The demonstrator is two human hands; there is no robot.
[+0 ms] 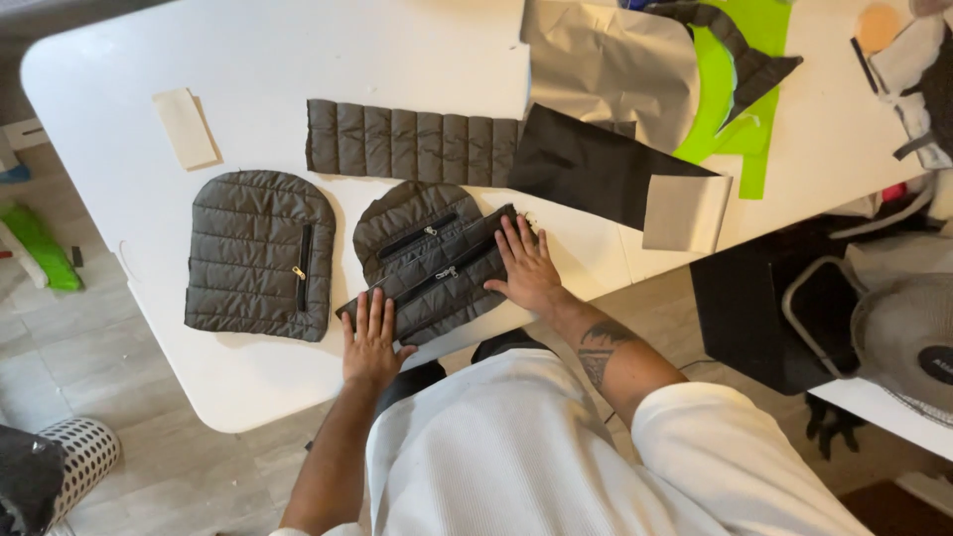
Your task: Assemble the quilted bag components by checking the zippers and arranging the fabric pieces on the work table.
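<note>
The fingers of the left hand [371,337] were held straight and close together, only a little spread, and were laid flat. Nothing was pinched by them. Their tips were rested on the near, left end of a long quilted zipper strip [434,278]. The fingers of the right hand [526,268] were spread a bit wider and were pressed flat too, on the far, right end of the same strip. Nothing was gripped by that hand either.

The strip was dark grey and puffy, with a zipper sewn along it. It was laid slanted on the white table [417,60], with its long way running from the near left up to the far right. So the strip was found right under both sets of fingertips, between the two hands. The low end was nearer to the left hand and the high end was nearer to the right hand.

A rounded quilted panel [407,223] with its own zipper was partly covered by the strip, just behind it. A bigger rounded quilted panel [253,253] with a side zipper was laid to the left, apart from the hands. A long quilted band [412,144] was placed farther back. A black cloth piece [586,164] was beside it, with a tan paper piece [685,210] at its end. Bright green fabric [730,89] was seen at the far right.
</note>
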